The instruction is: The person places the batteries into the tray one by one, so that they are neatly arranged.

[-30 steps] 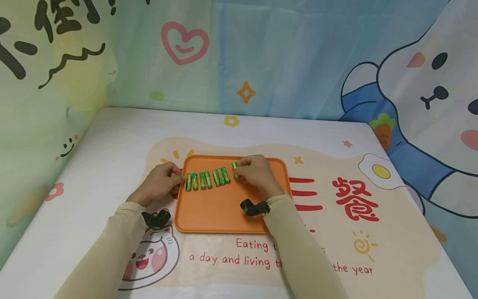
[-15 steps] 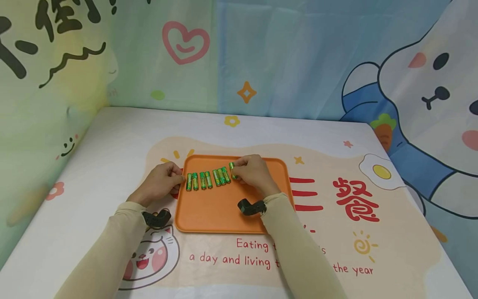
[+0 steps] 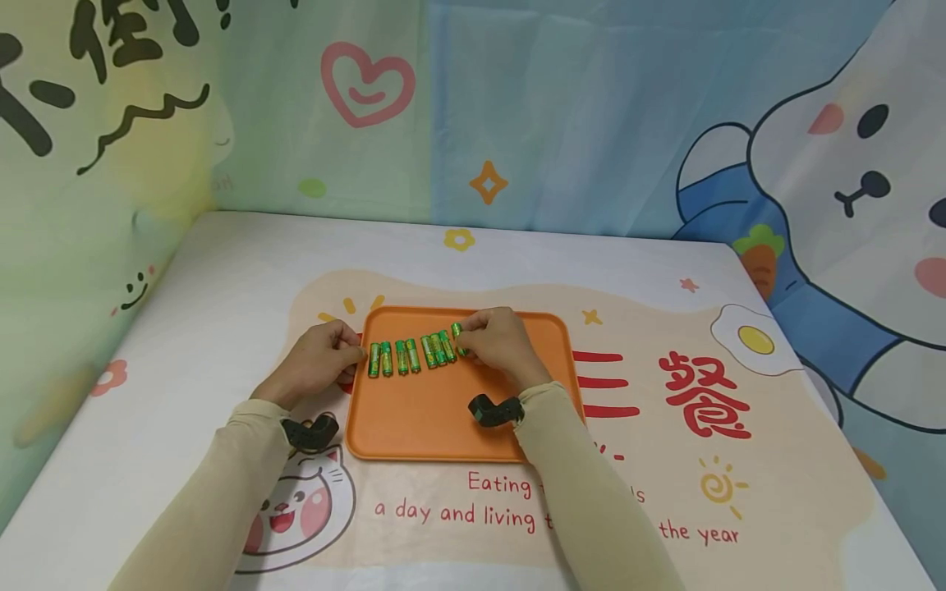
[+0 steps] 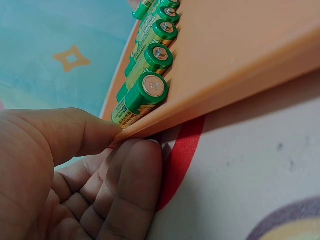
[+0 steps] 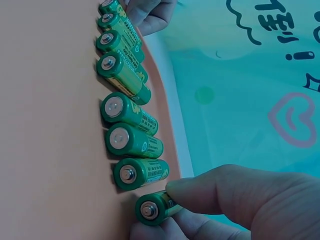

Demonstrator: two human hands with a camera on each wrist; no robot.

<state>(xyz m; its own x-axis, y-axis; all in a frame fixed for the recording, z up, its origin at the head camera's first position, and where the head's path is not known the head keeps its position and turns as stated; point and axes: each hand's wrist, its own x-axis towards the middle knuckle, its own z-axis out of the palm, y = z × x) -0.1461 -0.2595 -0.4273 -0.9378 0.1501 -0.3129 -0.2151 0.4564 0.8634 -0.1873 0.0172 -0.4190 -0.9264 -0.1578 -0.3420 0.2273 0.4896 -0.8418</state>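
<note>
Several green-and-gold batteries (image 3: 411, 355) lie side by side in a slightly uneven row on an orange tray (image 3: 436, 423). My right hand (image 3: 504, 346) pinches one more battery (image 5: 151, 208) between thumb and fingers, at the right end of the row, with a small gap to its neighbour. At the tray's left edge, my left hand (image 3: 316, 359) grips the rim, thumb on top and fingers below, close to the leftmost battery (image 4: 145, 95). In the right wrist view some batteries show their button ends and others flat ends.
The tray stands on a table covered by a printed cloth (image 3: 798, 509). Behind the table hangs a patterned curtain (image 3: 562, 107). Both forearms reach in from the front, the right one crossing the tray's lower right corner.
My right hand has shifted slightly left with its battery, bringing it closer to the row. The left hand and the other batteries have stayed in place.
</note>
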